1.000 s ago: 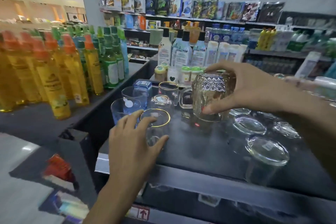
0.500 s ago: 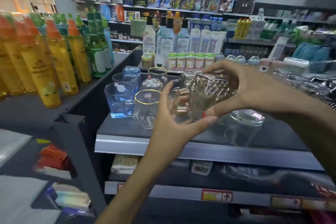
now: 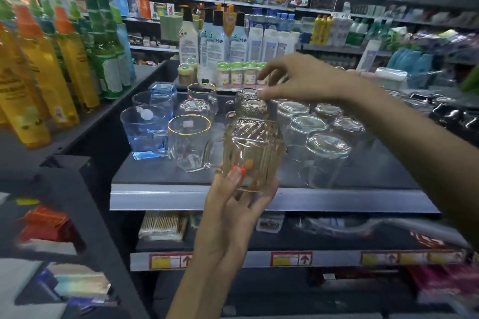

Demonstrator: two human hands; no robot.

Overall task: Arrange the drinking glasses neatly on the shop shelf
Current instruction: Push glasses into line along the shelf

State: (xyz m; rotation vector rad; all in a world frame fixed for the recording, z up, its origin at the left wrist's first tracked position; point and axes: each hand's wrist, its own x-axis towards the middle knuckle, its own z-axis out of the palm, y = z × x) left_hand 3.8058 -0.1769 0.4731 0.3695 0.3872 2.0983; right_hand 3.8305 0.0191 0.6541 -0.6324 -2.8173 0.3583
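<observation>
Placing step? Where's the amber glass point(image 3: 252, 153)?
— Left hand point(image 3: 233, 204) grips it, inverted, just before the shelf point(image 3: 181, 199) front. Right hand point(image 3: 303, 83), fingers loosely spread, over the rear amber glasses point(image 3: 252, 109), maybe touching. Next: needs a gap in-row.

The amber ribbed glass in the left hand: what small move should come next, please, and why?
Probably lower the amber ribbed glass, held upside down by the left hand at the dark shelf, into the gap between the gold-rimmed clear mug and the inverted clear tumbler; that spot looks free.
</observation>
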